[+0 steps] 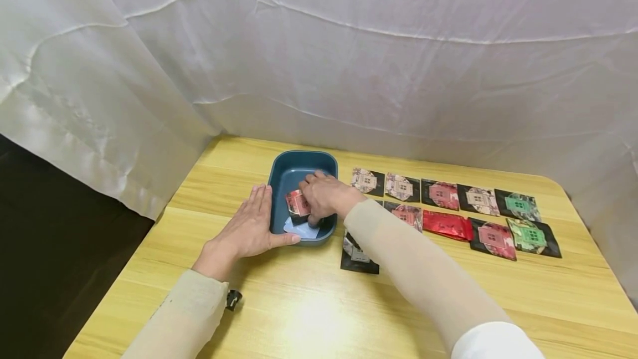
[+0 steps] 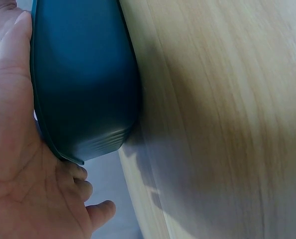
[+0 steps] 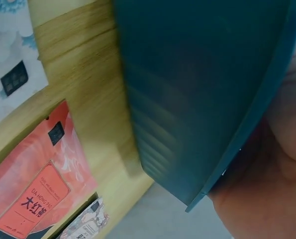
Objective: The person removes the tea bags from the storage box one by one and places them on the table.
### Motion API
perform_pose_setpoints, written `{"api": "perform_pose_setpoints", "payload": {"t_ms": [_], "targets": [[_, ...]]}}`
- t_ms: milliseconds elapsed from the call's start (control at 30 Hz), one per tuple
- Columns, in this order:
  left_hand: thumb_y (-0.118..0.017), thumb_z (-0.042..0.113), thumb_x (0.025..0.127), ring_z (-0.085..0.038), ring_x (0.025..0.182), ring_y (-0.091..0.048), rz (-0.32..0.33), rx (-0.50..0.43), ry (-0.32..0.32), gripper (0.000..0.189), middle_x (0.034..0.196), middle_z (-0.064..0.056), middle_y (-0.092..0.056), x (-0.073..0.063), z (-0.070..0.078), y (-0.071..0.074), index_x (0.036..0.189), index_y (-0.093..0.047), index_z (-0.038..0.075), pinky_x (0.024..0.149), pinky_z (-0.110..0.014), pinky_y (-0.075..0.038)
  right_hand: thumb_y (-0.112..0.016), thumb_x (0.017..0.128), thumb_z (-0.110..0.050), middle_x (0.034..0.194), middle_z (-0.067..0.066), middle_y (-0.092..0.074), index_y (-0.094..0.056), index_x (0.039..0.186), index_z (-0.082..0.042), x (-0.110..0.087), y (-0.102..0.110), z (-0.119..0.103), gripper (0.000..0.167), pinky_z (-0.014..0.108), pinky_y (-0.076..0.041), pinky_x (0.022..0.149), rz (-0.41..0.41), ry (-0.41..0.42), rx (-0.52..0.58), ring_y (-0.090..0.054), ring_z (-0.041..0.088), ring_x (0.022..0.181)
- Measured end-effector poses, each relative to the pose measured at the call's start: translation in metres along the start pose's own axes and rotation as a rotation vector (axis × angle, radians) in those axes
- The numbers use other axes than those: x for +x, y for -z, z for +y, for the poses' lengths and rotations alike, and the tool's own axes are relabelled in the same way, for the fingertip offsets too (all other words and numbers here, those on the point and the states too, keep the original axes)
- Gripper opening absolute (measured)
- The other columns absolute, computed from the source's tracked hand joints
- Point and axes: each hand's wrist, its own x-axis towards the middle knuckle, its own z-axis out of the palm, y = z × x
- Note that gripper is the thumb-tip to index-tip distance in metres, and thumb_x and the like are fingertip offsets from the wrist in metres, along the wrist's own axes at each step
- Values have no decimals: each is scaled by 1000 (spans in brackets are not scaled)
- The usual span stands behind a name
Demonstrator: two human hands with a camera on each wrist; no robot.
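In the head view a dark blue plastic bin [image 1: 281, 193] stands on the wooden table. My left hand [image 1: 249, 220] lies along its left side, fingers straight, with the thumb on the near rim; the left wrist view shows the palm against the bin wall [image 2: 88, 84]. My right hand [image 1: 326, 195] reaches inside and pinches the right edge of a red and black tea sachet [image 1: 297, 205]. Beneath that sachet is a pale blue-white packet [image 1: 302, 229]. The right fingertips are partly hidden, and in the right wrist view the bin wall [image 3: 197, 89] hides them.
Flat tea sachets lie in rows to the right, among them a shiny red one [image 1: 447, 225], a green one [image 1: 533, 236] and a grey-black one [image 1: 359, 256] by the right forearm. A small black object [image 1: 233, 299] sits beside the left forearm. A white curtain [image 1: 374, 82] hangs behind.
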Motion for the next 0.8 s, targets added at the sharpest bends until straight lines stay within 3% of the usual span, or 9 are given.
{"api": "perform_pose_setpoints", "payload": {"t_ms": [167, 367, 800], "targets": [[-55, 94, 80, -38, 164, 2, 3, -2, 2, 143, 176, -25, 0, 0, 0, -1, 166, 0, -6, 132, -57, -13, -87, 81, -56, 155, 12, -50, -45, 158, -9, -1, -3, -1, 100, 52, -35, 126, 11, -14, -35, -42, 33, 147], [-56, 93, 80, -38, 165, 3, -6, -10, 8, 143, 176, -23, 2, 0, 0, -1, 166, 0, -6, 133, -56, -11, -86, 78, -64, 153, 10, -52, -47, 157, -11, -6, -3, -4, 102, 49, -37, 124, -55, -38, -106, -45, 29, 143], [-59, 91, 81, -38, 164, 2, -3, -12, 7, 143, 176, -25, 1, 0, 0, 0, 166, 1, -6, 133, -56, -13, -88, 80, -57, 151, 8, -54, -49, 155, -13, -11, -2, -6, 95, 51, -37, 124, -57, -24, -109, -47, 29, 142]]}}
